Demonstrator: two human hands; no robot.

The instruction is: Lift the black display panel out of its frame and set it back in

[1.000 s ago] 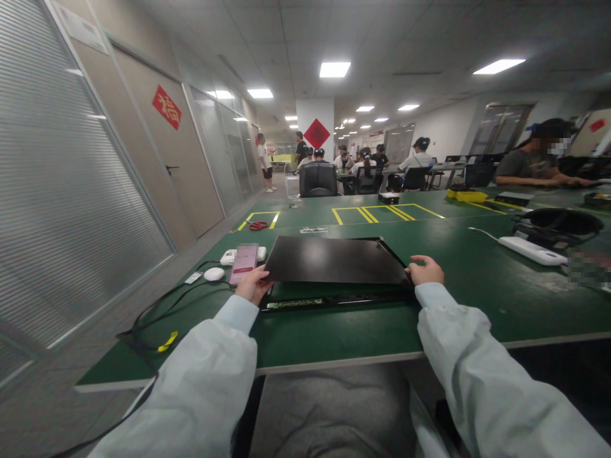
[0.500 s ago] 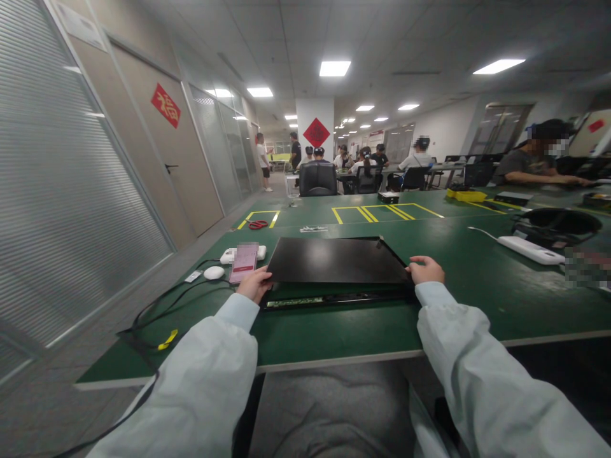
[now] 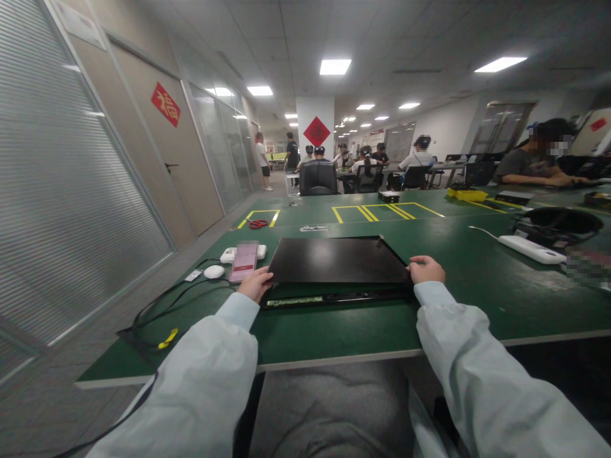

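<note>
Panel (image 3: 337,261) is in both my hands, on the near-middle part of the green table (image 3: 334,343), sitting over a black frame (image 3: 367,298). Left hand (image 3: 256,284) is closed on the panel's left edge by the near corner. Right hand (image 3: 426,270) is pinched at the right edge, also by the near corner. Can't tell if right fingertips touch the frame too; they're partly hidden.

Near edge of panel looks raised, with a dark gap between it and the frame's near rail. Far edge lies close to the frame's far side; contact there I can't confirm. Green board (image 3: 294,301) shows in the left part of the near rail, uncovered.

Doing this well, my take: both hands move together at the same height, so the panel doesn't twist. Grip by the edges only, light pressure, no thumbs pressing into the face. Go slow, watch the gap along the whole near edge, and don't let that edge drag on the board. If one corner binds, stop and level rather than force it; thin sheet, probably flexes or cracks.

Orientation: dark glossy face up. Long axis runs left-right across my front, about parallel to the table's near edge. Short axis runs away from me. Judging by the gap, it pitches slightly, near edge high, face leaning away from me.
</note>
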